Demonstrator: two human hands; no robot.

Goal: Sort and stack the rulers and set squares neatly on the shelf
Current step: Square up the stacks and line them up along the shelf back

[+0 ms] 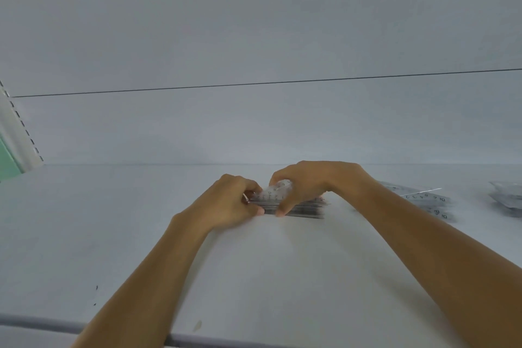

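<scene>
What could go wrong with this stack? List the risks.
The top ruler lies tilted on the ruler stack gripped by the left hand and right hand; it may slide off. The stack's right end looks fanned, so squeezing could splay it. The right forearm could sweep the loose rulers.

Clear ruler stack [299, 207] lies flat on the shelf [254, 277], edges a bit uneven, top one tilted up. Right of the stack, a few loose rulers [426, 200] overlap flat; further right sits another blurry clear pile [505, 200].
</scene>
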